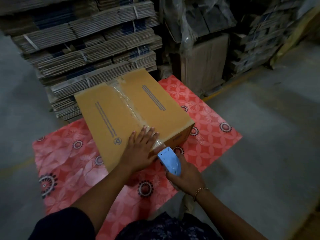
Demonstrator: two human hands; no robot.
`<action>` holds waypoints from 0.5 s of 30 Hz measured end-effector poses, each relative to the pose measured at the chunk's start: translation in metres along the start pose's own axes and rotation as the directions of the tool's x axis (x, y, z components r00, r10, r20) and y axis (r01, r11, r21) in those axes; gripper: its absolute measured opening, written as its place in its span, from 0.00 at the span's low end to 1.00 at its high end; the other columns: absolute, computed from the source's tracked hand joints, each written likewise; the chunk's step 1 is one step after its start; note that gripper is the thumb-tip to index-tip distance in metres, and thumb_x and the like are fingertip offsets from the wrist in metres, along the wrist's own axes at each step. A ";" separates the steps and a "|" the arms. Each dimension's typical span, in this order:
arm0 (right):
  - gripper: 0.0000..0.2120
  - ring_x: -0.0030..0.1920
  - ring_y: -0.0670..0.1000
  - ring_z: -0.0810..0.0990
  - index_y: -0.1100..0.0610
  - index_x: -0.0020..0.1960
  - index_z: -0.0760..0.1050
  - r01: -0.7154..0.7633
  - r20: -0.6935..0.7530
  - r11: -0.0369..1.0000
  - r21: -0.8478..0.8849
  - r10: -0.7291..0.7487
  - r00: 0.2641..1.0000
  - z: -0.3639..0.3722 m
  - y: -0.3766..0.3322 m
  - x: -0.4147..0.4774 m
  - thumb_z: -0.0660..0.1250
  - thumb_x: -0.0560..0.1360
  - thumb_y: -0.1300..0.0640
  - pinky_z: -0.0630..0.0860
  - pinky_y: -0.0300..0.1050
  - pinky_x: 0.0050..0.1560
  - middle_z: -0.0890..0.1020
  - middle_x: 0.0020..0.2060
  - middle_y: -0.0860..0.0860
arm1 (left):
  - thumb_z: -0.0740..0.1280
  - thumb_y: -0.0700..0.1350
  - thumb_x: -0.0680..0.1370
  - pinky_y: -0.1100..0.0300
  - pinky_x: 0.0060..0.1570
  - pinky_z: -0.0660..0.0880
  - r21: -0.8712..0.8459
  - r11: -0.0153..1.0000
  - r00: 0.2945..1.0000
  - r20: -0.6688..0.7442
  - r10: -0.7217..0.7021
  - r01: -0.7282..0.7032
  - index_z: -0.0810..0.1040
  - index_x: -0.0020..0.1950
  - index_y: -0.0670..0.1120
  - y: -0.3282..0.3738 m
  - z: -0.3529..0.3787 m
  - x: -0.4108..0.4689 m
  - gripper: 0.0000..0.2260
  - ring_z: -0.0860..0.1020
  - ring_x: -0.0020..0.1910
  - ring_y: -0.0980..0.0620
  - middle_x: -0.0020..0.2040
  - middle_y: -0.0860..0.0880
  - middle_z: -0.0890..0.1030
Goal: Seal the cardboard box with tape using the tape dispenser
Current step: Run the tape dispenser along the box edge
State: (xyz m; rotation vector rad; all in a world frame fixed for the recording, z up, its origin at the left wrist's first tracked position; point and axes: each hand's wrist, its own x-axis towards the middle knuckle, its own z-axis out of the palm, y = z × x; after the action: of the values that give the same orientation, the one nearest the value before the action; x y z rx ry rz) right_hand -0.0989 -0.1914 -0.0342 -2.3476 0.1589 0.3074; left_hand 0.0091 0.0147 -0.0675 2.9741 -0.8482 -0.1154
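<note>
A closed brown cardboard box (110, 115) lies on a red flowered mat. Clear tape (129, 104) runs along its centre seam from the far edge to the near edge. My left hand (141, 148) lies flat, fingers spread, on the box top at the near end of the seam, pressing on the tape. My right hand (186, 177) grips a light blue tape dispenser (170, 161) just below the box's near top edge. Its toothed blade points at the box's front face, and tape stretches from the blade to the box edge.
The red mat (207, 122) lies on a grey concrete floor (268, 135). Bundled stacks of flattened cartons (83, 49) rise right behind the box. Plastic-wrapped boxes (204, 63) stand at the back right. My knees are at the bottom edge.
</note>
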 end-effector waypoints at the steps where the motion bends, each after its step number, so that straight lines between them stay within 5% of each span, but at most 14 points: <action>1: 0.36 0.40 0.48 0.80 0.46 0.73 0.62 -0.001 -0.011 1.000 -0.013 0.001 1.000 -0.002 -0.002 -0.001 0.70 0.69 0.42 0.77 0.43 0.37 0.84 0.49 0.48 | 0.49 0.66 0.80 0.35 0.77 0.54 0.019 1.000 1.000 -0.015 -0.012 0.013 0.51 0.83 0.53 0.001 0.001 0.001 0.34 0.49 0.83 0.44 0.85 0.49 0.52; 6: 0.36 0.41 0.52 0.82 0.44 0.72 0.61 -0.016 -0.032 0.995 -0.098 0.013 0.999 -0.012 -0.009 -0.008 0.69 0.68 0.39 0.78 0.47 0.38 0.84 0.46 0.50 | 0.36 0.66 0.82 0.34 0.75 0.60 -0.001 1.000 0.998 -0.067 -0.017 0.017 0.59 0.82 0.51 0.006 0.001 0.002 0.35 0.58 0.82 0.42 0.83 0.47 0.61; 15: 0.32 0.38 0.51 0.79 0.44 0.69 0.63 -0.016 -0.014 0.977 -0.212 0.013 1.000 -0.020 -0.006 -0.024 0.67 0.68 0.37 0.67 0.42 0.30 0.82 0.42 0.48 | 0.49 0.65 0.81 0.36 0.76 0.57 -0.018 0.999 0.996 -0.081 -0.043 0.042 0.59 0.82 0.52 0.005 0.006 0.004 0.31 0.57 0.82 0.44 0.83 0.48 0.60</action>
State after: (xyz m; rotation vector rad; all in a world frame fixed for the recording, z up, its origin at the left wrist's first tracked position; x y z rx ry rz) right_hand -0.1169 -0.2006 -0.0104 -2.5610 0.1561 0.3306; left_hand 0.0095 0.0079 -0.0734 2.9596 -0.7714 -0.0033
